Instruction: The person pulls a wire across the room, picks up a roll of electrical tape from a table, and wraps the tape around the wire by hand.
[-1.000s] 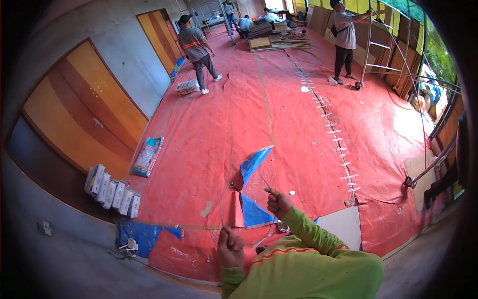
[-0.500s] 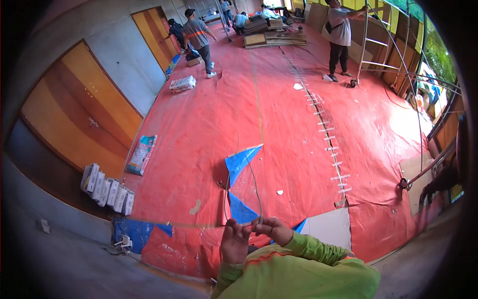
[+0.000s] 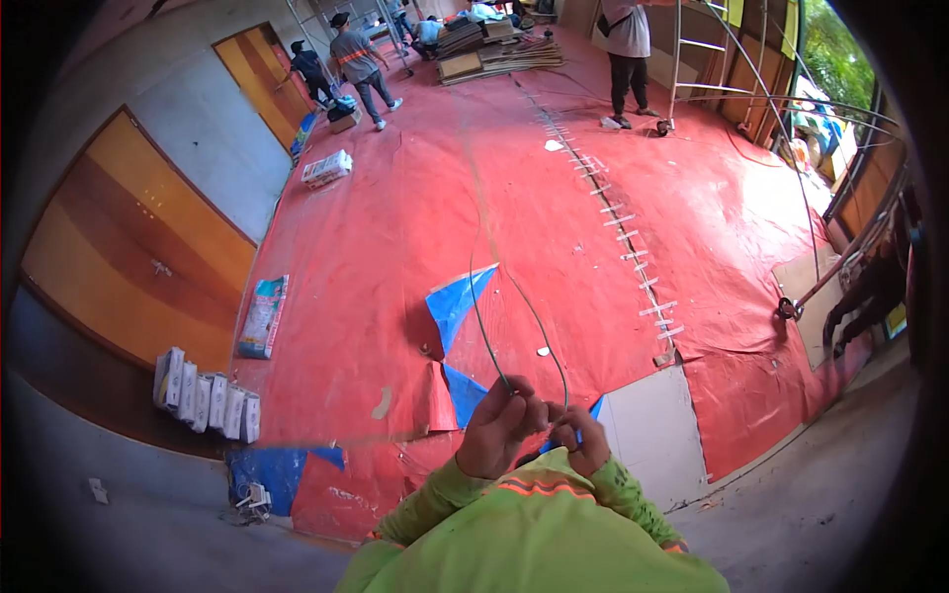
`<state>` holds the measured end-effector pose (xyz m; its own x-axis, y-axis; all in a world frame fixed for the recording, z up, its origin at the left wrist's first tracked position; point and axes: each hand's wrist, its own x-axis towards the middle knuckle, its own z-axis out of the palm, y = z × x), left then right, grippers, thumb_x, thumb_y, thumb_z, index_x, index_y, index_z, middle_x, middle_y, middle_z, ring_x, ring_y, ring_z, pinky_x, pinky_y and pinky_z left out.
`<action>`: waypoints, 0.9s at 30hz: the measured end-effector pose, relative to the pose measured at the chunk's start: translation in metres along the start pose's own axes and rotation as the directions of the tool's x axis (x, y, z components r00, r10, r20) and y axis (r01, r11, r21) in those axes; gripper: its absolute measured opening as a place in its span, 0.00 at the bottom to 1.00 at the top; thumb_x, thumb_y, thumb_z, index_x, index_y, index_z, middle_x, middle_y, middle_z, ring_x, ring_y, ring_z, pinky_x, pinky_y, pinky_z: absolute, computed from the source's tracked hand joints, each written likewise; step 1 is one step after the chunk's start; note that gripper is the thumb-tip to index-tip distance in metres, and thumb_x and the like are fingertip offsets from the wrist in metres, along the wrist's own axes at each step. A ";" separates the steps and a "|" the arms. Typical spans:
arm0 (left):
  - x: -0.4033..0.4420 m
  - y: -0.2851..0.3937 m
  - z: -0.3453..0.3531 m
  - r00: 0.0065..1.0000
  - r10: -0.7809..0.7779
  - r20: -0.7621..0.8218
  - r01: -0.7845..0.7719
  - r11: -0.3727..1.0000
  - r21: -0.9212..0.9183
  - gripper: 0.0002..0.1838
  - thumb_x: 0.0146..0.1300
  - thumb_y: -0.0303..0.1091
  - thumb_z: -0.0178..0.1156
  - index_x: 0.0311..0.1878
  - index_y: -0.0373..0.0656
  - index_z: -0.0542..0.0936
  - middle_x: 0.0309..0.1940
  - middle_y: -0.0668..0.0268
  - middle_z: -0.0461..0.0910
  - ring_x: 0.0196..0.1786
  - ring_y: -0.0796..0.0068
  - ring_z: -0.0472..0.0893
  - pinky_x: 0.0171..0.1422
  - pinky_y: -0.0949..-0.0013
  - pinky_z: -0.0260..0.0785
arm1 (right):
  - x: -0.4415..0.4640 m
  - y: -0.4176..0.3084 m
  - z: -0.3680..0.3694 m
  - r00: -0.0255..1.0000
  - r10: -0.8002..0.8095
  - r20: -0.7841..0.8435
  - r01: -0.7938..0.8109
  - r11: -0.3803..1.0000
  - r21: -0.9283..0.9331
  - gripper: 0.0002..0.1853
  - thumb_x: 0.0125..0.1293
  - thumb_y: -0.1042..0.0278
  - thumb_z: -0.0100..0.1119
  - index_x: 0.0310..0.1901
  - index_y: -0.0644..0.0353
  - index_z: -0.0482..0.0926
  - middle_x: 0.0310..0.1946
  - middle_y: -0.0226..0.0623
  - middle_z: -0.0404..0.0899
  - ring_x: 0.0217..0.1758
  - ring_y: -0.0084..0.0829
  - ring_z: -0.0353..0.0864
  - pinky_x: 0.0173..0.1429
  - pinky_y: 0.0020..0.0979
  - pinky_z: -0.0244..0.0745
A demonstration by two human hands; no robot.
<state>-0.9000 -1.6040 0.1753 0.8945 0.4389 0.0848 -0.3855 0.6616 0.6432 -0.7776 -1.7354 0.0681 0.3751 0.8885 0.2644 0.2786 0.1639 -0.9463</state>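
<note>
A thin green wire [image 3: 483, 331] rises in a long loop in front of me, its two lengths running down to my hands. My left hand [image 3: 497, 427] is closed on one length, thumb and fingers pinched together. Close beside it on the right, my right hand [image 3: 583, 435] has its fingers curled round the other length. The wire's ends are hidden by the fingers. Both hands are just ahead of my green shirt [image 3: 534, 534]. Beyond them, blue sheeting [image 3: 460, 306] shows through a cut in the red floor covering [image 3: 395, 247].
White packs [image 3: 208, 400] and a blue-white bag [image 3: 264, 316] lie at left. Wheeled scaffolding [image 3: 702, 59] stands at right beside a person [image 3: 629, 59]. Stacked boards [image 3: 494, 59] and several people are at the back. A grey panel [image 3: 652, 425] lies near my right hand.
My hands have moved right and slightly up, and the wire loop has shifted with them. The view has turned a little. A person at the back left has walked onward.
</note>
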 end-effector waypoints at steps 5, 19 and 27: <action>-0.008 -0.029 0.011 0.963 -0.222 0.150 0.221 0.975 0.028 0.11 0.72 0.35 0.43 0.54 0.46 0.67 0.31 0.62 0.75 0.53 0.59 0.76 0.59 0.60 0.65 | 0.026 -0.044 -0.002 0.818 -0.359 -0.449 0.155 0.890 -0.428 0.21 0.57 0.69 0.61 0.51 0.65 0.67 0.49 0.47 0.70 0.50 0.45 0.72 0.60 0.42 0.66; 0.027 -0.078 0.042 0.956 -0.158 0.247 0.228 0.931 -0.284 0.10 0.72 0.35 0.43 0.52 0.45 0.67 0.27 0.65 0.73 0.43 0.65 0.77 0.52 0.60 0.68 | -0.061 -0.121 -0.097 0.998 0.056 0.006 -0.043 0.831 -0.554 0.11 0.54 0.65 0.63 0.24 0.62 0.73 0.18 0.42 0.71 0.23 0.45 0.73 0.30 0.41 0.68; 0.047 -0.142 0.119 0.688 -0.376 0.620 0.484 0.875 -0.006 0.12 0.69 0.41 0.50 0.44 0.41 0.70 0.38 0.62 0.78 0.47 0.70 0.78 0.52 0.66 0.72 | -0.137 -0.195 -0.145 0.971 0.115 -0.210 -0.223 0.754 -0.618 0.17 0.49 0.71 0.68 0.39 0.63 0.74 0.17 0.36 0.75 0.18 0.35 0.76 0.25 0.34 0.69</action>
<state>-0.7764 -1.7497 0.1785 0.9010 -0.3242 0.2883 0.0942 0.7948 0.5996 -0.7546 -1.9514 0.2430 0.5821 0.7913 0.1871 0.6726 -0.3393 -0.6576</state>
